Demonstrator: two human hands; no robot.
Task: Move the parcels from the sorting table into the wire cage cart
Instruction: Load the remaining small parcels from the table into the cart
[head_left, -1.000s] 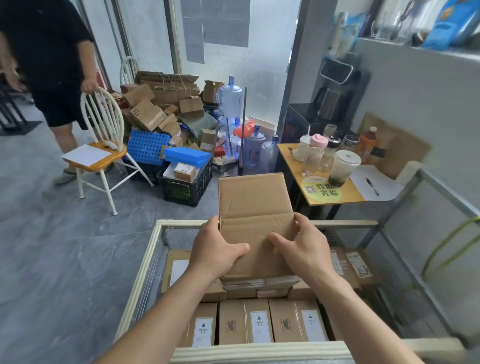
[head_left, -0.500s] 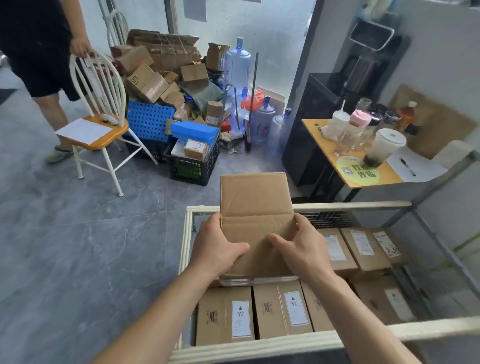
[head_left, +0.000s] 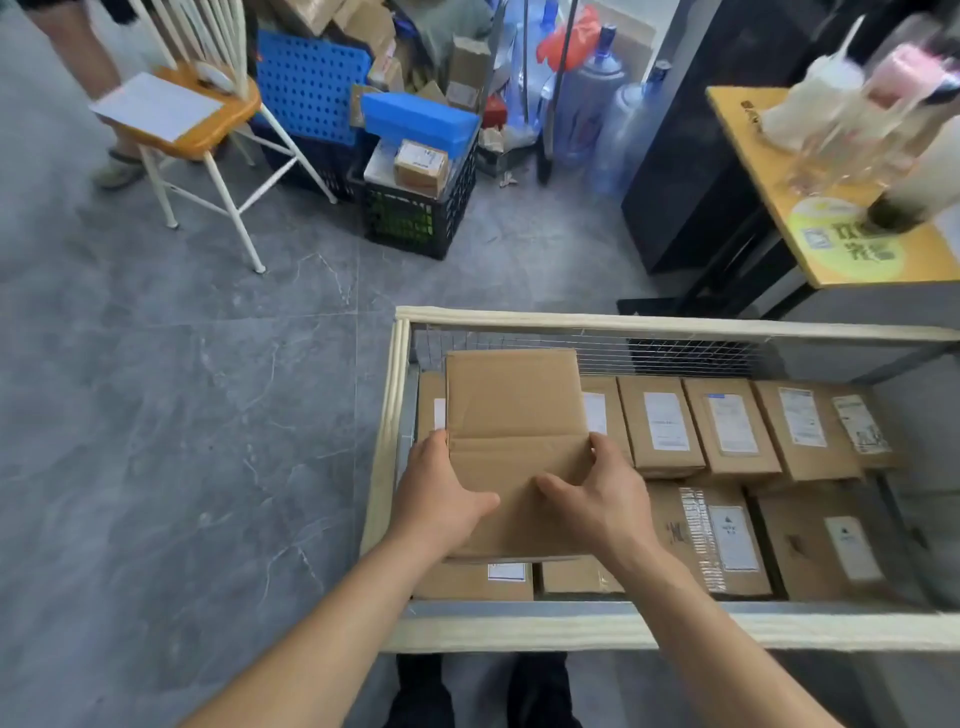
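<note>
I hold a plain brown cardboard parcel (head_left: 511, 405) flat over the left end of the wire cage cart (head_left: 649, 325). My left hand (head_left: 441, 493) grips its left edge and my right hand (head_left: 597, 499) grips its right edge, thumbs on top. The parcel is inside the cart's padded cream rim, over labelled boxes (head_left: 665, 426) that lie in rows on the cart floor. Whether it rests on them I cannot tell. The sorting table is out of view.
A white chair with an orange seat (head_left: 208, 114) and another person's leg (head_left: 93, 67) are at the far left. A black crate (head_left: 415, 218), blue boxes, water bottles (head_left: 587, 104) and a yellow side table (head_left: 852, 244) with cups stand beyond the cart.
The view has tilted down and the parcel has gone lower, into the cart's left end. Both hands keep the same grip.
</note>
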